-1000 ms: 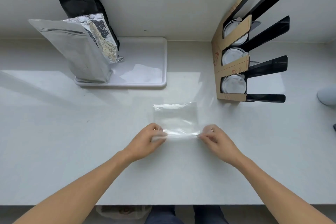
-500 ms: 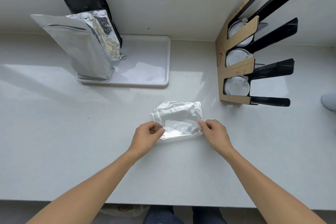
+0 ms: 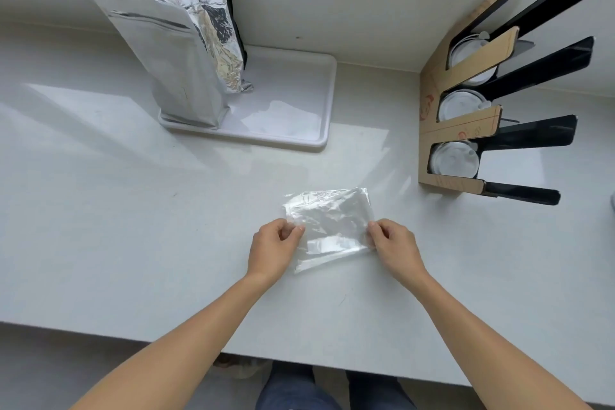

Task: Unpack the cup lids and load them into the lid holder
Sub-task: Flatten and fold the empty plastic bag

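**On the surface: folding the empty wrapper**

From the head view, our left hand [image 3: 273,248] and right hand [image 3: 392,246] each pinch a side of the clear wrapper [image 3: 327,226]. We should fold it flat and keep tension even. Lids [image 3: 453,161] sit in the lid holder [image 3: 466,130]; their count stays hidden.

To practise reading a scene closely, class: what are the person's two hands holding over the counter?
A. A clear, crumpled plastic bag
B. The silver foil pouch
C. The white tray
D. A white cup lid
A: the left hand and right hand each pinch a side of the clear plastic bag, while the foil pouch stands apart on the tray.
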